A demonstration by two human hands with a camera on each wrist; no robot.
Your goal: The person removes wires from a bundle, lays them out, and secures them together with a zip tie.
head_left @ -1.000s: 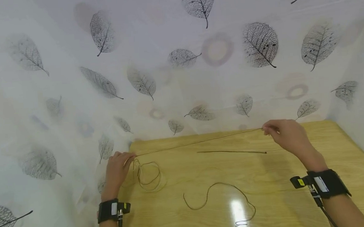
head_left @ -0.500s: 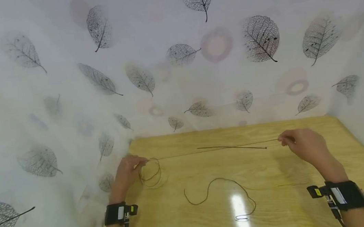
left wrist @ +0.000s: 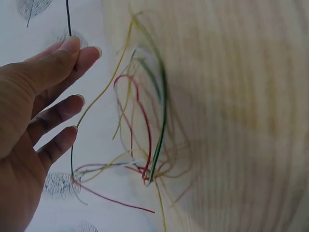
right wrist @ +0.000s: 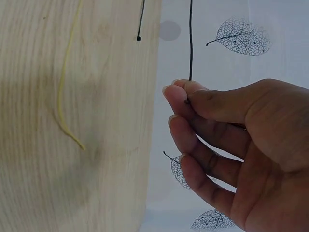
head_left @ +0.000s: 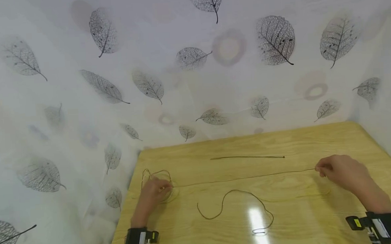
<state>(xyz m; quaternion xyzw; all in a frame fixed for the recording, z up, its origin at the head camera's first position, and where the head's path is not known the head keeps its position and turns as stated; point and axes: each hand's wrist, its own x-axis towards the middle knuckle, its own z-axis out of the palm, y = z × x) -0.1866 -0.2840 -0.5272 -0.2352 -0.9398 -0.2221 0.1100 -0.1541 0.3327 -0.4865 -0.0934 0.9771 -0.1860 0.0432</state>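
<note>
A thin black wire point(head_left: 245, 178) stretches nearly straight between my two hands, low over the table. My left hand point(head_left: 153, 194) pinches its left end between thumb and forefinger, the other fingers spread apart. My right hand point(head_left: 344, 175) pinches the right end; in the right wrist view a short tip of the wire point(right wrist: 191, 43) shows at the thumb. Beside the left hand lies a loose coil of thin wires, with a red wire point(left wrist: 148, 125), a green wire point(left wrist: 164, 92) and a yellow wire point(left wrist: 104, 92) among them. The left hand overlaps this coil in the head view.
A black cable tie point(head_left: 247, 156) lies straight towards the back of the wooden table point(head_left: 190, 155). Nearer the front, a dark wire point(head_left: 233, 190) lies in a wavy curve, and a yellow wire point(right wrist: 60, 92) runs towards the right. Leaf-printed white sheeting point(head_left: 233, 90) surrounds the table.
Both hands have come nearer the front and moved right, keeping the black wire taut between them. It has passed across the cable tie, which lies still.
</note>
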